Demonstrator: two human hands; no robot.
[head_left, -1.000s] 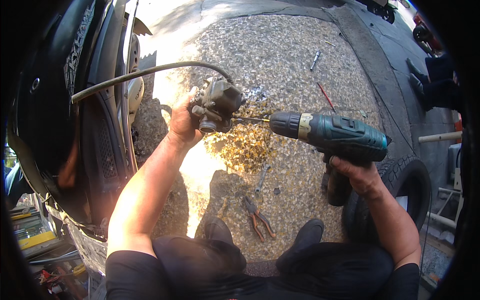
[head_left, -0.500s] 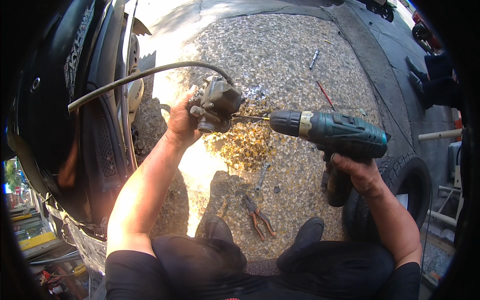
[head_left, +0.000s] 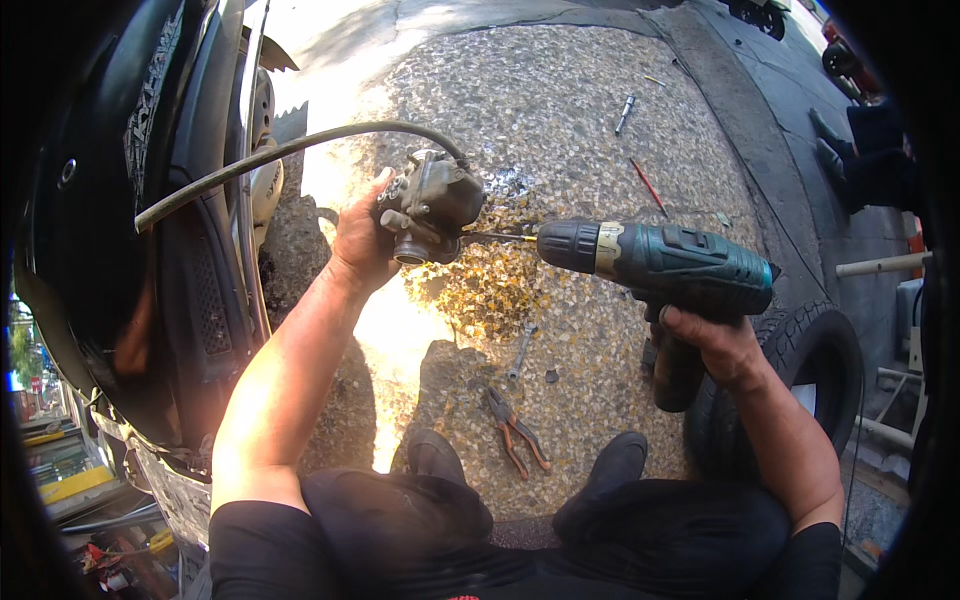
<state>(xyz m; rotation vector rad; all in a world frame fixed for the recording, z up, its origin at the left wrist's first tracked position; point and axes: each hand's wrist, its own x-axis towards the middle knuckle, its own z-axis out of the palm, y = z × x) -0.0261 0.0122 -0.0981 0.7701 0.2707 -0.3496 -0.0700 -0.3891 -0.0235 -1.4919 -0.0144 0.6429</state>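
My left hand (head_left: pixel 362 235) is closed round a grimy metal carburetor (head_left: pixel 435 200), its fingers mostly hidden behind the body. From the carburetor's top a dark rubber hose (head_left: pixel 300 148) curves away to the left. In my right hand (head_left: pixel 712 340) is the grip of a green and black cordless drill (head_left: pixel 690 265), pointed left. A thin bit (head_left: pixel 505 237) runs from the drill's chuck to the carburetor's lower right side. Whether its tip is inside the carburetor I cannot tell. Below, pliers with orange-edged handles (head_left: pixel 517 435) lie on the ground between my shoes.
A wrench (head_left: pixel 522 350), a red screwdriver (head_left: pixel 649 188) and a socket tool (head_left: pixel 625 114) lie on the pebbled ground, which has a wet yellowish patch (head_left: pixel 480 295). A black motor scooter (head_left: pixel 130 230) stands at left, a tire (head_left: pixel 835 370) at right. Another person's legs (head_left: pixel 880 160) show far right.
Both hands keep their hold, with the drill bit still at the carburetor. The drill has shifted very slightly left; the view has moved a little.
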